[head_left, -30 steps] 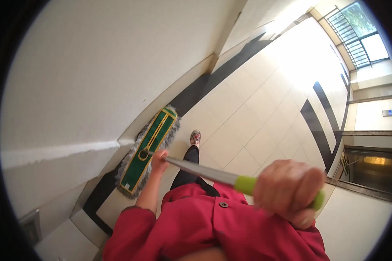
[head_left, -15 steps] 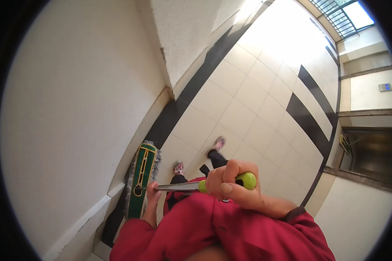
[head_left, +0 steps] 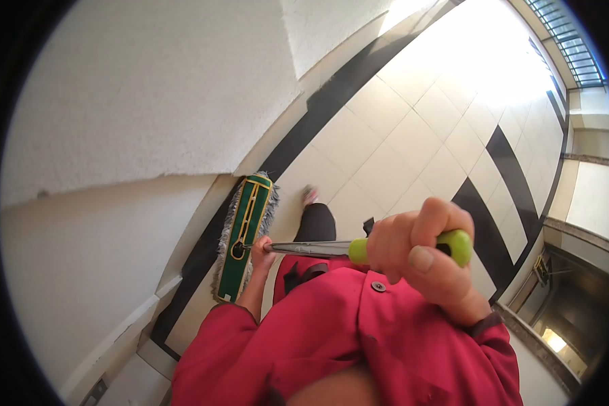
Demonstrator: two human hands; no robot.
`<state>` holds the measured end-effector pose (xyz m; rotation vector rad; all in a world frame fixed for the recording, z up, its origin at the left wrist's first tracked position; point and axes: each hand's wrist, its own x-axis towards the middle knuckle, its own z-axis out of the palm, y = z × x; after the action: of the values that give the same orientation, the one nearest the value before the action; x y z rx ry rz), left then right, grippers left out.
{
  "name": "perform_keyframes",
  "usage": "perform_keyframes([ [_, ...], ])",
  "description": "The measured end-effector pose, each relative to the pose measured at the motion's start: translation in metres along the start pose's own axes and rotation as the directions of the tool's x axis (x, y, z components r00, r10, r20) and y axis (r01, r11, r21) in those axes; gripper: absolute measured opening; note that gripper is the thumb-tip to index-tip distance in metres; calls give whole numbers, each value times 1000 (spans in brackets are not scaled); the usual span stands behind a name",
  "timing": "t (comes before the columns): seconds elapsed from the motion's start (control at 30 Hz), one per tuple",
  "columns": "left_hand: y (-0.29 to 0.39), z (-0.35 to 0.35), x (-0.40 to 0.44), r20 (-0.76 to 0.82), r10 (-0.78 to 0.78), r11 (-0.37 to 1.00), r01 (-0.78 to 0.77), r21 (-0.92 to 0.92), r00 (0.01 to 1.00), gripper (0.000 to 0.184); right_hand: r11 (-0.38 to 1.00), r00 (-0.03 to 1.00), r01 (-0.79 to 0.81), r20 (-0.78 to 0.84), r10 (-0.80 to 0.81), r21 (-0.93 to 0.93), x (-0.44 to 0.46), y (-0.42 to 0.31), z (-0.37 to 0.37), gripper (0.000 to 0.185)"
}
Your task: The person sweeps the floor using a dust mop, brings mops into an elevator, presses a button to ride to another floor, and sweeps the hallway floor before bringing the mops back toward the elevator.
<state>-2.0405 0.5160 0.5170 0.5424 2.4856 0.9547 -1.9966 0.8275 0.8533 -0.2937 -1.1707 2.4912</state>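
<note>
A dust mop [head_left: 234, 277] with a green back, yellow trim and grey fringe lies along the foot of the wall, on the dark floor border. Its metal pole [head_left: 304, 250] runs from the head across in front of my red jacket. Low on the pole, near the mop head, my left hand [head_left: 261, 253] is wrapped round it. My right hand [head_left: 423, 247] grips the lime-green handle [head_left: 459, 247] at the upper end, the thumb pressed over it. One leg and a blurred shoe [head_left: 310, 195] show beyond the pole.
A white wall [head_left: 128, 115] with a jutting corner and a skirting runs close on the left. Pale floor tiles [head_left: 386, 149] with dark bands [head_left: 480, 223] stretch ahead into strong glare. On the right are a dark doorway-like recess [head_left: 582, 304] and, further off, a barred window [head_left: 568, 40].
I have stepped forward along the wall, and the mop head has slid along with me past the wall's corner. Both hands keep their hold and sit higher and further right in view.
</note>
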Motion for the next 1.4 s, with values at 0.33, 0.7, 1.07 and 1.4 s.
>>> perform_keyframes([
  [0.33,110,129,74,166,33,998,-41,47,986,13,992,993,-114,38,113,51,115,-101,-153,16],
  [0.7,252,253,119,-6,-119,992,118,-54,993,4,987,954,-158,253,159,-26,133,-216,-292,15],
  [1.07,422,352,223,-303,-261,965,246,-87,917,6,993,874,4,482,54,-118,232,-332,-389,16],
  [1.4,517,409,362,-218,-135,990,124,-63,967,6,942,865,134,500,40,-307,343,-428,-480,9],
])
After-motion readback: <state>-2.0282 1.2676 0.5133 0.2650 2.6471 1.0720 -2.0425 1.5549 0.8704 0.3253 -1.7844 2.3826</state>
